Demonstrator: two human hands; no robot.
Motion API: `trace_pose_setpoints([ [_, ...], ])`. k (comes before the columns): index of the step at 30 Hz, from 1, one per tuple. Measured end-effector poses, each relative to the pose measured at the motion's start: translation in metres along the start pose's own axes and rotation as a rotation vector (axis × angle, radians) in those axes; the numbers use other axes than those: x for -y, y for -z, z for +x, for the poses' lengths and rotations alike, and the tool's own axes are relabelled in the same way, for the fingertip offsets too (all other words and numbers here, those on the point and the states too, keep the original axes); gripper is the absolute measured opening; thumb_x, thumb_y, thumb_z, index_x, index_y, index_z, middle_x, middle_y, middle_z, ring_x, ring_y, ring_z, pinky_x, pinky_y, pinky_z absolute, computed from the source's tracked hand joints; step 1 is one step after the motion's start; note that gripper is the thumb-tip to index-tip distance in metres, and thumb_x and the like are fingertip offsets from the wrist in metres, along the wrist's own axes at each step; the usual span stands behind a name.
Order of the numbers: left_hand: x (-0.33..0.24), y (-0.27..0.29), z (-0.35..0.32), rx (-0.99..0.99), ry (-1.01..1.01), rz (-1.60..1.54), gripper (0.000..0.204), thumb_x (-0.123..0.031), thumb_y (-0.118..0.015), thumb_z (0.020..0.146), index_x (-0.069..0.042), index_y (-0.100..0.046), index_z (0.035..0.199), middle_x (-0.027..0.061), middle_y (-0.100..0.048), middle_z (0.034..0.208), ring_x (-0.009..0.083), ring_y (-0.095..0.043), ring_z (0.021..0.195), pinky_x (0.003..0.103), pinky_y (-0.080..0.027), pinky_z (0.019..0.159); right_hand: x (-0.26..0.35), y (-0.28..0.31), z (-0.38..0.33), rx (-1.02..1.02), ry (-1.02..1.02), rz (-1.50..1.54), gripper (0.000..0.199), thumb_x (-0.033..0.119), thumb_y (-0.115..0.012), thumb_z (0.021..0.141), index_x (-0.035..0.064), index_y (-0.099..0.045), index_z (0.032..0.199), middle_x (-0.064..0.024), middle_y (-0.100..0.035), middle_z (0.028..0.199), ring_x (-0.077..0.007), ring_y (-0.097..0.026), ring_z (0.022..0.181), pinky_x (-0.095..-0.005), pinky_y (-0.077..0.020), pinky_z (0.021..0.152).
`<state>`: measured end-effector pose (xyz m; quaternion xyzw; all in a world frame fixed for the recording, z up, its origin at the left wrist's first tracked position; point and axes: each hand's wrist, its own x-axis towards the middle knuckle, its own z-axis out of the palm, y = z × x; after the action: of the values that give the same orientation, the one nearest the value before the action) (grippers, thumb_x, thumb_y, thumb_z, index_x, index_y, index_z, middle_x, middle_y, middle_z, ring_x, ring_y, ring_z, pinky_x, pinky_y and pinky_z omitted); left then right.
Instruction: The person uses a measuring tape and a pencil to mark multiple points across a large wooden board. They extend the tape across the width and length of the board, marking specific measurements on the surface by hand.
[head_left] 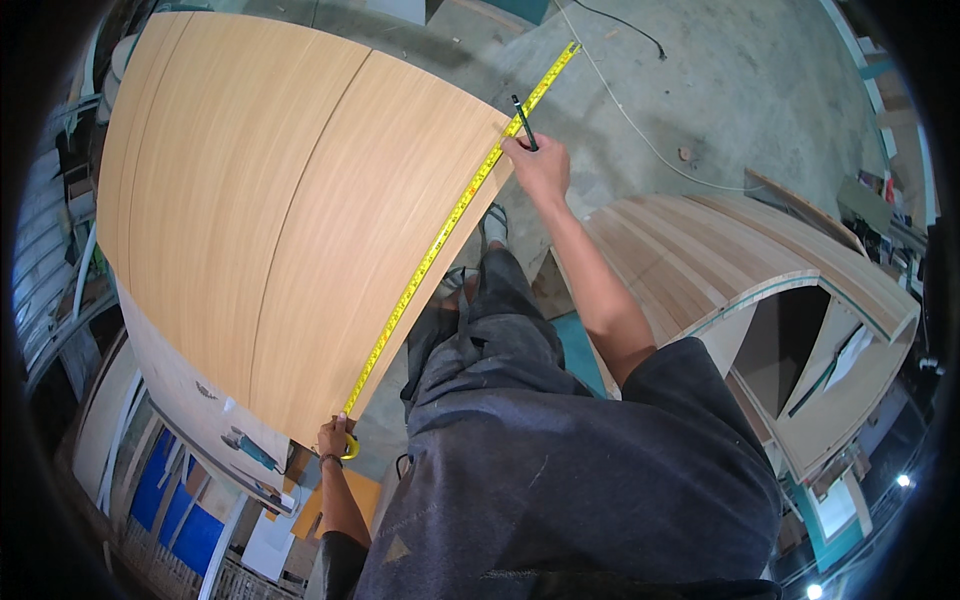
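Note:
A wood-grain panel (330,210) with thin dark lines lies before me. Along its right edge runs a yellow tape measure (437,245), pulled out so that its far end sticks out past the panel's far corner. My left hand (332,437) is closed around the tape's yellow case at the near corner; its fingers show only in part. At the far corner my right hand (540,168) pinches a dark pencil (524,122), which stands tilted with one end up. The same fingers touch the tape and the panel edge.
A slatted wooden cabinet (700,250) with an open side stands on the right. A teal power tool (250,449) rests on a pale board (190,370) at lower left. A white cord (640,130) and a black cable (630,30) lie on the concrete floor (770,90).

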<state>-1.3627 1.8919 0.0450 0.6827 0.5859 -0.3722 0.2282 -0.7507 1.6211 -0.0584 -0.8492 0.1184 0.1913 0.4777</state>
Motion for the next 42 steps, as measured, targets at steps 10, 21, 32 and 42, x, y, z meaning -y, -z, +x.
trace_pose_setpoints([
  [10, -0.004, -0.002, -0.004, -0.017, -0.015, -0.015, 0.052, -0.049, -0.055, 0.098, -0.004, -0.076, 0.083, 0.007, -0.069, 0.069, 0.0163, -0.066, 0.068, 0.033, -0.051, 0.066, -0.005, -0.002, 0.002, -0.005, -0.003, -0.011, 0.031, 0.034, -0.072, 0.073, 0.0039, -0.07, 0.077, -0.0123, -0.065, 0.065, -0.0261, -0.064, 0.062, -0.0388, -0.0471, 0.06],
  [21, 0.016, -0.008, 0.004, -0.025, -0.03, -0.098, 0.055, -0.054, -0.055, 0.095, -0.004, -0.077, 0.084, 0.0093, -0.07, 0.07, 0.0187, -0.068, 0.069, 0.034, -0.052, 0.067, 0.001, -0.001, -0.001, -0.005, 0.012, -0.035, 0.03, 0.034, -0.072, 0.073, 0.0038, -0.069, 0.075, -0.0109, -0.064, 0.063, -0.0255, -0.062, 0.059, -0.0389, -0.0463, 0.06],
  [32, 0.018, -0.004, 0.004, -0.022, 0.005, -0.037, 0.056, -0.057, -0.058, 0.093, -0.005, -0.077, 0.086, 0.011, -0.071, 0.072, 0.0202, -0.069, 0.07, 0.035, -0.052, 0.068, -0.01, -0.005, 0.002, -0.017, 0.097, 0.051, 0.033, 0.034, -0.072, 0.073, 0.0016, -0.068, 0.073, -0.009, -0.062, 0.06, -0.0213, -0.059, 0.057, -0.0377, -0.0454, 0.06],
  [42, 0.025, -0.003, 0.014, 0.052, -0.145, 0.08, 0.058, -0.059, -0.049, 0.096, -0.007, -0.074, 0.087, 0.0123, -0.072, 0.078, 0.0277, -0.07, 0.078, 0.041, -0.054, 0.075, -0.019, -0.014, 0.009, -0.028, 0.092, -0.012, 0.039, 0.033, -0.078, 0.073, -0.0026, -0.074, 0.088, -0.0113, -0.069, 0.077, -0.0221, -0.064, 0.073, -0.0371, -0.0481, 0.07],
])
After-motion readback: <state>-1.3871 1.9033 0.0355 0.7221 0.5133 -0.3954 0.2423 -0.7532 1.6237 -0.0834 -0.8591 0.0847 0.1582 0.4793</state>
